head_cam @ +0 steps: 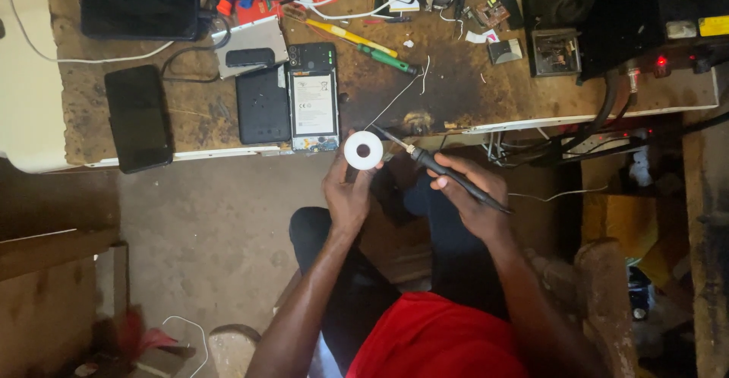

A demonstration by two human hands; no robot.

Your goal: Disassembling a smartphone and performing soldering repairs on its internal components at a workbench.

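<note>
The left hand (348, 192) grips a white spool (363, 150) just off the bench (471, 89) edge. At 3 o'clock from it, the right hand (469, 196) is closed around a soldering iron (440, 171), its tip almost touching the spool. This looks like loading the tip with solder. The opened phone (313, 104) lies at 11 o'clock; the tip would need a steady, gentle reach there.

Dim warm light, dark corners, sharp center w/ edge distortion.
</note>
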